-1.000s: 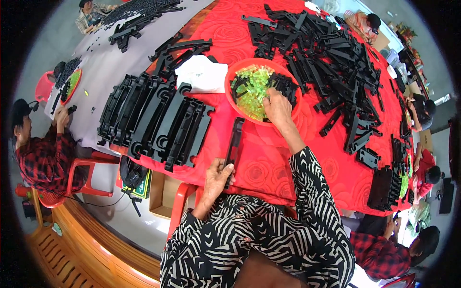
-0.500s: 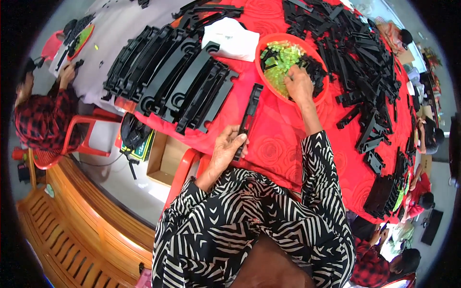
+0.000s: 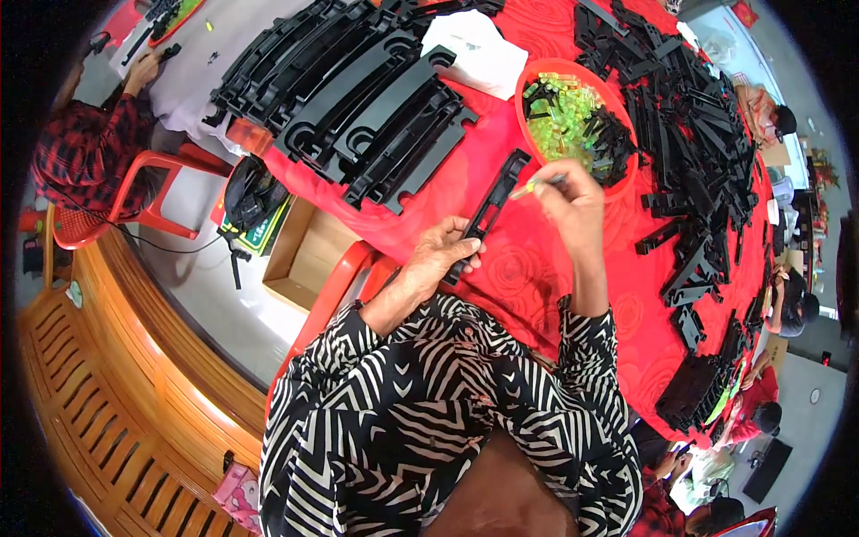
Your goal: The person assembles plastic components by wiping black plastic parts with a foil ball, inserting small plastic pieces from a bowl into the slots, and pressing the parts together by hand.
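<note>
My left hand is closed round the lower end of a long, narrow black plastic level body, thumb on top. The bar tilts up and to the right, its far end free. Close beside that end, my right hand pinches a small yellow-green level vial between thumb and fingertips. The vial appears just apart from the bar. Behind my right hand stands a red round basin, holding many yellow-green vials and a heap of small black parts.
Large black bodies stand in rows at left, near a white cloth. A loose pile of black parts spreads across the red tablecloth at right. A red chair and an open carton are at lower left. Other people sit around.
My right hand has come out of the basin and moved toward the black bar, now with a vial in its fingers. The left hand still holds the bar, and the view has shifted.
</note>
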Available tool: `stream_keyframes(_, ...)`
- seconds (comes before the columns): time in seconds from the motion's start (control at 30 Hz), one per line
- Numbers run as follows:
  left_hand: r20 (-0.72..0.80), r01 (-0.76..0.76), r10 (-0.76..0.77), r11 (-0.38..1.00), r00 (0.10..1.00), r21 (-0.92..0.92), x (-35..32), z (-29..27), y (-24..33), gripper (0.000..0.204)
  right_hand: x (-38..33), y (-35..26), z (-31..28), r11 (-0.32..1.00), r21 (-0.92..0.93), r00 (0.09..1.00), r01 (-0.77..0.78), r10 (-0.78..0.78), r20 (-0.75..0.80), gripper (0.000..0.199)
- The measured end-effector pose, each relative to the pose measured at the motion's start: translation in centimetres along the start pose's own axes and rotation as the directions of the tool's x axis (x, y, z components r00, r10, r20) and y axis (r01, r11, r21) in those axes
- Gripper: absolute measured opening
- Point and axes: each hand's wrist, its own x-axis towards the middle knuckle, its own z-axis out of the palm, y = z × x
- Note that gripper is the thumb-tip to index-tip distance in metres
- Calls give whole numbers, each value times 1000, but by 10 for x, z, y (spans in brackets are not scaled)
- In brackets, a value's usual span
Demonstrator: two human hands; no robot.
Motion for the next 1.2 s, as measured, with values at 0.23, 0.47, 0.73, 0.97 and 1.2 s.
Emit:
stream_keyframes(0.23,-31,15,-14,999,999,30,-1,2,0,28,-13,8,24,923,-354,975,153,-83,205,13)
stream_keyframes(0.47,-21,18,-18,1000,1000,5,-1,1,4,36,-11,-5,24,873,-434,953,222,-102,284,13)
stream_keyframes(0.73,24,34,-33,998,999,-47,-1,2,5,37,-8,1,21,769,-602,943,213,0,334,12)
stream_keyframes(0.97,6,39,-39,998,999,-58,0,1,4,36,-9,-4,30,675,-702,953,226,-4,303,11)
stream_keyframes(1.2,-5,65,-65,997,998,-39,0,1,4,33,-20,10,40,579,-769,962,272,-132,241,9)
